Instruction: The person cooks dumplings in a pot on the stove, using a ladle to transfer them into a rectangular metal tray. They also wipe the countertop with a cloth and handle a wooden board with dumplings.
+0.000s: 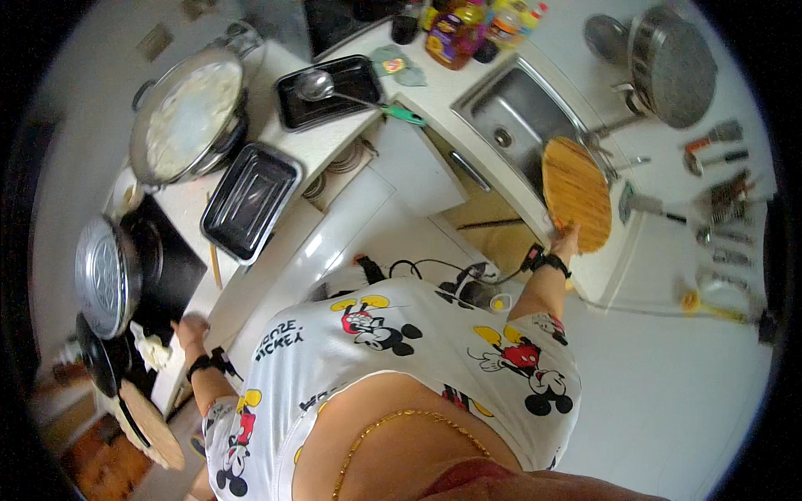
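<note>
My right hand [567, 239] grips the lower edge of an oval wooden cutting board [578, 191]. The board is tilted up beside the steel sink [501, 103] and hides part of its right side and the tap's base. My left hand [190, 330] is at the counter's front edge, near the black cooktop [166, 250], with nothing seen in it. A crumpled white cloth [152, 351] lies just left of that hand. Blur hides the exact finger positions.
A large pan of whitish food [191, 119] stands at the back left. Two black trays, one [250, 203] bare and one [332, 94] under a green-handled ladle [404, 114], sit nearby. Bottles [457, 31] stand behind. A pan [673, 69] and utensils [720, 156] hang at right.
</note>
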### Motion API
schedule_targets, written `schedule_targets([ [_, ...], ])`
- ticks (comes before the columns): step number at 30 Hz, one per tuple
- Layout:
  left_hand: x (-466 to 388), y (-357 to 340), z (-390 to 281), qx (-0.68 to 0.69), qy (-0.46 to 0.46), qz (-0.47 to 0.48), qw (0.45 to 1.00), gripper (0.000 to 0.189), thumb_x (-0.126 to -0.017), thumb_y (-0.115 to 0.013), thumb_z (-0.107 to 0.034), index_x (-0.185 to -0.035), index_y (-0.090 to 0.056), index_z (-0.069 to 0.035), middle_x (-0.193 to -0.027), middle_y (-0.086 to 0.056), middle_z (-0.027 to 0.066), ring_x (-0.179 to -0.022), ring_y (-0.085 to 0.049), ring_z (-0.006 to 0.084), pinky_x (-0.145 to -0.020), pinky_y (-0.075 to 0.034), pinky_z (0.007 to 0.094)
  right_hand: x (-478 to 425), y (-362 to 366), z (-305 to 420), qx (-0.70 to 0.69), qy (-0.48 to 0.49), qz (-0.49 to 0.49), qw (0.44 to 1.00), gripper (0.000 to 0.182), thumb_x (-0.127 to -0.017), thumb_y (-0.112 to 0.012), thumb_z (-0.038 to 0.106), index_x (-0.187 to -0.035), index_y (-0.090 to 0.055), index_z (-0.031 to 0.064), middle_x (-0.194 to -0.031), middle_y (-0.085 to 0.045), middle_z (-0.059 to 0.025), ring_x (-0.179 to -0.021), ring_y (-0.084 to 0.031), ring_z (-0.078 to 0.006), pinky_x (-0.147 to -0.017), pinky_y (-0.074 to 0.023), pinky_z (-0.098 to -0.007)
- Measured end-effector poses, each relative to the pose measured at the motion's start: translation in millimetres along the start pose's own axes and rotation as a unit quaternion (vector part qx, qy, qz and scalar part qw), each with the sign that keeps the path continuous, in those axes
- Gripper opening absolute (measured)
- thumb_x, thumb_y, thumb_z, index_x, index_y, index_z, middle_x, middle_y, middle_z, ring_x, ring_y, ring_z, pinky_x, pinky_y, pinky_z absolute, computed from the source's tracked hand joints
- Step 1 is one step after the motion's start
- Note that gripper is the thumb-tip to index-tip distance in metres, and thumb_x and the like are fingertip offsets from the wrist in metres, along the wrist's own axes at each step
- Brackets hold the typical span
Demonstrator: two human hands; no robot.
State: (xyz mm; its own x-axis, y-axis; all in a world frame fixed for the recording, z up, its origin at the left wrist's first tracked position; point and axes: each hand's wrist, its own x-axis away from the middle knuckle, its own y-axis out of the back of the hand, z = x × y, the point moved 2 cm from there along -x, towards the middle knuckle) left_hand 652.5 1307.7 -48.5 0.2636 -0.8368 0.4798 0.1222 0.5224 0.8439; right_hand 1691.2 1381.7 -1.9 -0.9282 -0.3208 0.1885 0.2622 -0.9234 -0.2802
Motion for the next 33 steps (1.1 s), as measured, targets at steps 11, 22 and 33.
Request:
schedule_targets([
  [11, 14.8, 105.4, -51.8, 0.041, 0.124, 0.103, 0.986, 0.028, -0.079, -0.056, -0.024, -0.095, -0.067, -0.004, -0.094, -0.067, 0.0154, -0.093, -0.064, 0.0286, -0.080, -0.051, 0.0400, 207.3, -319.2, -54.8, 0.419, 0.537, 0.432, 0.591, 0.040, -0.075, -0.067, 0.018, -0.112, -0.059, 0.0051, -0.105, -0.060, -0.0171, -0.102, -0.054, -0.0344, -0.090, -0.0409, -0.0423],
  [22, 10.7, 56.9, -21.8, 0.158, 0.258, 0.111, 0.947, 0.066, -0.055, -0.084, -0.022, -0.114, -0.061, -0.002, -0.123, -0.051, 0.0253, -0.092, -0.065, 0.0259, -0.078, -0.053, 0.0333, 269.2, -410.4, -100.2, 0.601, -0.062, 0.657, 0.450, 0.028, -0.080, -0.065, 0.024, -0.099, -0.058, 0.0038, -0.059, -0.052, -0.0014, -0.045, -0.047, -0.0088, -0.043, -0.0380, -0.0228],
  [33, 21.3, 60.2, -25.7, 0.129, 0.168, 0.042, 0.976, 0.048, -0.061, -0.079, -0.031, -0.101, -0.068, -0.006, -0.126, -0.047, 0.0292, -0.082, -0.067, 0.0270, -0.067, -0.055, 0.0336, 374.0, -321.1, 3.1, 0.196, -0.228, 0.589, 0.750, 0.023, -0.093, -0.053, 0.025, -0.102, -0.053, 0.0044, -0.066, -0.050, 0.0001, -0.042, -0.036, -0.0042, -0.041, -0.0302, -0.0163],
])
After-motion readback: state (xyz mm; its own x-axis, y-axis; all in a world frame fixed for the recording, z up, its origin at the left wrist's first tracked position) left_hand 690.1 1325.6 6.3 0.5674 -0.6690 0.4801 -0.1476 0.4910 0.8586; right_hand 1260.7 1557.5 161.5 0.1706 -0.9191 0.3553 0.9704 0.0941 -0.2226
